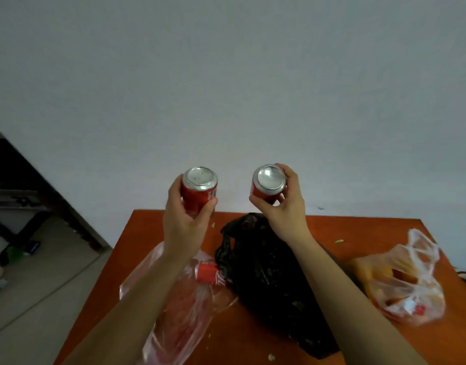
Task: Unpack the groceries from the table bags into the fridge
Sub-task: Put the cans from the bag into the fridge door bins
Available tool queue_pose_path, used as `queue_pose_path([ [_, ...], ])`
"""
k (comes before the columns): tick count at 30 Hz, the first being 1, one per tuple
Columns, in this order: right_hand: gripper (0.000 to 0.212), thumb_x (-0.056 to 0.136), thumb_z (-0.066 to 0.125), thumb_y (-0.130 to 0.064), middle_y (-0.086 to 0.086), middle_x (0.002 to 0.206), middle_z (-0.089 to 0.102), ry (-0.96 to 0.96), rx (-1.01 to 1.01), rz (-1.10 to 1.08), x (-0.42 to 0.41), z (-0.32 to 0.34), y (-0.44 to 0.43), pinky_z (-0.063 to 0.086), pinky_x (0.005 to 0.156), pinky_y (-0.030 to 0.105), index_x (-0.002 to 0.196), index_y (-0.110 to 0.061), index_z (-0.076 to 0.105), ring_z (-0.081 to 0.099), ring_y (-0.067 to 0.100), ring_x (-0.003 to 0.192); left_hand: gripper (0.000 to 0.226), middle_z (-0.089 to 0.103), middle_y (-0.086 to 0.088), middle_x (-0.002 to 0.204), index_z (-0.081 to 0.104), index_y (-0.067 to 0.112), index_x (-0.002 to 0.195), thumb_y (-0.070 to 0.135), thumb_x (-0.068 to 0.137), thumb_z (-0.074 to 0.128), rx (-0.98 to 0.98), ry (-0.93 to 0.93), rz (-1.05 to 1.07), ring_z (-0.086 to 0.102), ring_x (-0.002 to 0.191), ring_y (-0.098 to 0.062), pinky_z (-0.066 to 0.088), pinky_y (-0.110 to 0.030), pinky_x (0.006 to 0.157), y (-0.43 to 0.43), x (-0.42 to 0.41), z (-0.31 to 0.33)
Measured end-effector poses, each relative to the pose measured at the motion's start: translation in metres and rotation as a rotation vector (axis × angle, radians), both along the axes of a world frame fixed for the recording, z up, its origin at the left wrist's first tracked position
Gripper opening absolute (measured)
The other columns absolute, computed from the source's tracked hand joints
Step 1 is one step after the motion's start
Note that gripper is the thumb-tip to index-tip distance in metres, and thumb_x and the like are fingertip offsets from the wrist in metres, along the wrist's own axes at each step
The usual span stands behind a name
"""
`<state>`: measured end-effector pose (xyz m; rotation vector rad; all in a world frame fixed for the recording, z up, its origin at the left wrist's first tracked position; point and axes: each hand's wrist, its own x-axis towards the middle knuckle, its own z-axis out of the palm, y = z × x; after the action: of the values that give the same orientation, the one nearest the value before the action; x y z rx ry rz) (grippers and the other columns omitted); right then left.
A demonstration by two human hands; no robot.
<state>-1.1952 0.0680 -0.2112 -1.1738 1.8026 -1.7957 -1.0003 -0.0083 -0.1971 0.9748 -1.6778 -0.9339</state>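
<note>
Red aluminium drink can (199, 192), silver end toward the camera, is gripped in the left hand (184, 222), with fingers and thumb curled round its body. A second red aluminium can (267, 184), likewise seen end-on, is held in the right hand (287, 209), thumb beneath and fingers wrapped over its far side. Both cans are in the air, well apart from each other, above the far edge of the orange-brown wooden table (363, 233) and in front of a plain grey-white wall (226, 88). Open air lies between and around them.

On the table, a translucent pink plastic bag (184, 314) lies at the left beneath the left forearm and reaches close to the table's left edge. A third red can (209, 275) lies on its side in or at the mouth of that bag; which of the two cannot be told. It touches the crumpled black plastic bag (268, 283) at the centre. A clear plastic bag with orange contents (408, 283) sits near the right edge, apart from the black bag. Small green scraps (339, 241) dot the surface. A strip of bare tabletop runs along the far edge behind the bags.

Left of the table, pale floor (42, 291) lies open beside the table edge. A dark wooden furniture frame (23, 177) stands farther left against the wall.
</note>
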Motion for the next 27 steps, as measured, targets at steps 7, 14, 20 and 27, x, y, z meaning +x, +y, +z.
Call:
queue_pose_path([
  [7, 0.091, 0.078, 0.083, -0.021, -0.014, 0.139, 0.054, 0.088, -0.058, -0.278, -0.014, 0.056, 0.064, 0.047, 0.108, 0.041, 0.15, -0.038, 0.031, 0.054, 0.008, 0.127, 0.087, 0.033, 0.017, 0.154, 0.017, 0.036, 0.156, 0.023, 0.09, 0.072, -0.132, 0.157, -0.273, 0.038, 0.141, -0.004, 0.041, -0.034, 0.113, 0.017, -0.046, 0.067],
  [14, 0.097, 0.082, 0.081, -0.029, -0.019, 0.139, 0.052, 0.228, 0.076, -0.665, 0.016, 0.07, 0.171, 0.045, 0.108, 0.036, 0.156, -0.036, 0.017, 0.052, 0.003, 0.127, 0.078, 0.032, 0.013, 0.157, 0.023, 0.038, 0.154, 0.027, 0.092, 0.07, -0.157, 0.217, -0.622, 0.038, 0.142, -0.011, 0.043, -0.044, 0.112, 0.067, -0.081, 0.065],
  [20, 0.098, 0.079, 0.081, -0.042, -0.011, 0.143, 0.054, 0.317, 0.201, -1.026, 0.06, 0.073, 0.313, 0.05, 0.103, 0.047, 0.155, -0.039, 0.018, 0.054, 0.013, 0.129, 0.077, 0.033, 0.017, 0.151, 0.026, 0.033, 0.153, 0.024, 0.091, 0.07, -0.091, 0.224, -0.952, 0.036, 0.137, -0.002, 0.038, -0.007, 0.102, 0.187, -0.113, 0.067],
  [27, 0.098, 0.08, 0.081, -0.041, -0.014, 0.147, 0.047, 0.341, 0.282, -1.405, 0.142, 0.1, 0.497, 0.048, 0.107, 0.046, 0.156, -0.032, 0.019, 0.048, 0.014, 0.133, 0.078, 0.034, 0.008, 0.156, 0.024, 0.041, 0.151, 0.025, 0.09, 0.07, -0.015, 0.264, -1.386, 0.037, 0.139, -0.011, 0.046, -0.028, 0.105, 0.37, -0.104, 0.091],
])
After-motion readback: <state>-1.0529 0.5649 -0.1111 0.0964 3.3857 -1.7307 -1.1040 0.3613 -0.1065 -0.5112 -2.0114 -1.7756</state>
